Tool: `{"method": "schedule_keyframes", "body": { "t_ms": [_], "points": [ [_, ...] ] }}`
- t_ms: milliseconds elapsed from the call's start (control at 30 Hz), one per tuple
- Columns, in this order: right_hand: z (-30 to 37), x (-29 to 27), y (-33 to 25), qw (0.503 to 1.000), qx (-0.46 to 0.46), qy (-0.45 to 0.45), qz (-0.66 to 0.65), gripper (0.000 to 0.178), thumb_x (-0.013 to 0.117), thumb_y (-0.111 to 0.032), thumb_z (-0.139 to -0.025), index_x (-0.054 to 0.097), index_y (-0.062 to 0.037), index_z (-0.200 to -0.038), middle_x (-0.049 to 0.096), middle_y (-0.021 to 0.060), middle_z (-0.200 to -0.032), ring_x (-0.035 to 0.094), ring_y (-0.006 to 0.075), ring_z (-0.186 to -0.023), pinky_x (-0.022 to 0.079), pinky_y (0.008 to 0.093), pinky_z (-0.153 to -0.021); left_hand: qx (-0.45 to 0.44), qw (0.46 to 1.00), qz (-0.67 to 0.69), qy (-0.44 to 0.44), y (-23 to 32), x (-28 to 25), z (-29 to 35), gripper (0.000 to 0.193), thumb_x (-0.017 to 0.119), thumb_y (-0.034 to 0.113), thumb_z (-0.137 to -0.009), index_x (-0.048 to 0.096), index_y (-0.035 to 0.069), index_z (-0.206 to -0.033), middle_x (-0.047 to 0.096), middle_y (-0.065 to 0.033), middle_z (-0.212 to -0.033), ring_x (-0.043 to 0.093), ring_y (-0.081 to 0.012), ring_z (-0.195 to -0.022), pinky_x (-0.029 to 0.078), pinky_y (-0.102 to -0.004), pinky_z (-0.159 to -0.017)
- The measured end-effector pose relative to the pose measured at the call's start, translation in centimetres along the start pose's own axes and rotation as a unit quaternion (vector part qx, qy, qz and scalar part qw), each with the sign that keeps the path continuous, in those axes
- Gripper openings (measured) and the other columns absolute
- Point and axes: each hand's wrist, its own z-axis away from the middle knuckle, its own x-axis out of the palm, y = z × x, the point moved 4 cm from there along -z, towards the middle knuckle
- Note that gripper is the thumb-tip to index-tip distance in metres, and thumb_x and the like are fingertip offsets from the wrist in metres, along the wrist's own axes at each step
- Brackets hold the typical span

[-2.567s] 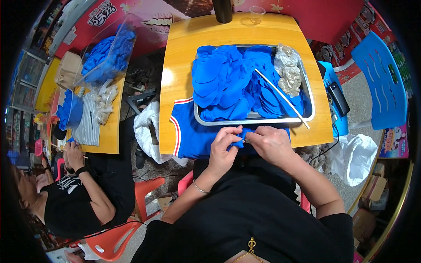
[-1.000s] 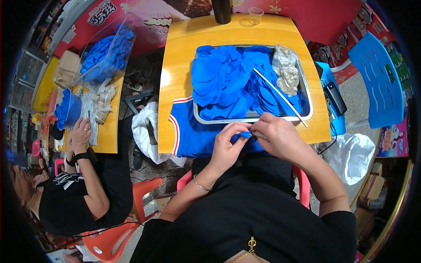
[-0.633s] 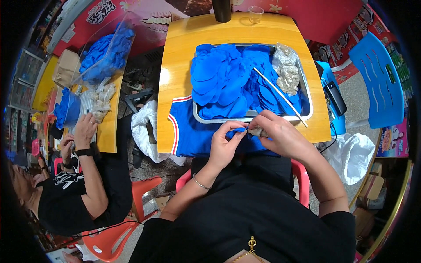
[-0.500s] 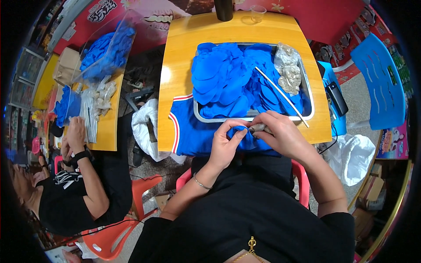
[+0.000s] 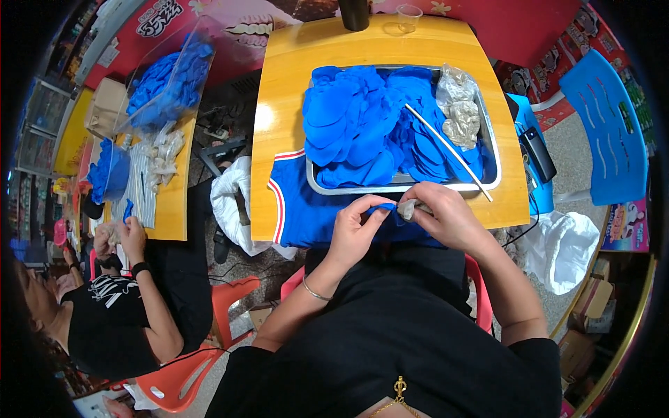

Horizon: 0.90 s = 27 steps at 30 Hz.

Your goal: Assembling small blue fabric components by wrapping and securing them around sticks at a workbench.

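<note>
My left hand (image 5: 354, 233) pinches a small blue fabric piece (image 5: 382, 207) between thumb and fingers, just off the tray's near edge. My right hand (image 5: 449, 217) is closed round a small clear plastic bag with greyish-brown contents (image 5: 411, 207); its narrow end meets the blue piece. Beyond both hands, a metal tray (image 5: 334, 189) carries heaped thin, rounded blue fabric pieces (image 5: 348, 122). A thin white stick (image 5: 446, 150) rests slantwise over the heap and the tray's rim. Under my hands and the tray's edge lies a blue garment (image 5: 296, 202) with red-and-white trim.
Plastic bags with brownish contents (image 5: 460, 111) sit in the tray's right end. A clear cup (image 5: 409, 19) and a dark cylinder (image 5: 354, 15) stand at the table's far edge. At left, a co-worker (image 5: 118, 299) handles a blue piece. A blue chair (image 5: 603, 129) stands right.
My hands stay nearly in place, with the bag tilted slightly differently against the blue piece. The co-worker's hands have moved lower and apart, and a blue piece now shows in one.
</note>
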Motion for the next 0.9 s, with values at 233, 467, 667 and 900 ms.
{"method": "schedule_keyframes", "body": {
  "t_ms": [233,467,667,900],
  "points": [
    [0.3,0.0,-1.3,0.982,-0.112,0.078,0.128,0.016,0.067,-0.012,-0.069,0.061,-0.0094,-0.084,0.054,0.0066,-0.072,0.058,0.0247,-0.072,0.046,0.0361,-0.058,0.015,0.991,0.13,-0.007,0.8,1.0,-0.1,0.014,0.053,0.008,-0.091,0.061,-0.001,-0.1,0.063,-0.0075,-0.101,0.058,-0.01,-0.089,0.047,-0.0235,-0.079],
    [0.6,0.2,-0.6,0.984,-0.11,0.08,0.119,0.019,0.071,-0.01,-0.066,0.058,-0.0074,-0.079,0.053,0.0069,-0.071,0.056,0.0263,-0.069,0.045,0.0359,-0.056,-0.035,0.972,0.234,0.009,0.2,1.2,0.4,0.011,0.053,0.007,-0.092,0.058,0.0,-0.098,0.061,-0.0081,-0.104,0.058,-0.0126,-0.094,0.048,-0.0278,-0.085],
    [0.1,1.1,-0.1,0.984,-0.101,0.099,0.109,0.019,0.071,-0.008,-0.068,0.056,-0.0034,-0.078,0.054,0.0098,-0.076,0.057,0.0277,-0.07,0.046,0.0365,-0.06,-0.003,0.99,0.144,0.011,-1.4,0.4,0.5,0.009,0.057,0.007,-0.089,0.057,0.001,-0.095,0.059,-0.0046,-0.099,0.056,-0.0097,-0.085,0.048,-0.0243,-0.073],
    [-0.5,2.0,0.3,0.991,-0.09,0.099,-0.021,0.019,0.066,-0.006,-0.073,0.058,-0.0057,-0.09,0.056,0.0103,-0.08,0.059,0.0279,-0.075,0.048,0.0357,-0.064,0.124,0.972,-0.198,0.024,1.6,-1.0,-0.2,0.014,0.064,0.002,-0.076,0.063,0.003,-0.09,0.062,-0.0098,-0.082,0.06,-0.0221,-0.074,0.047,-0.028,-0.066]
  ]
}}
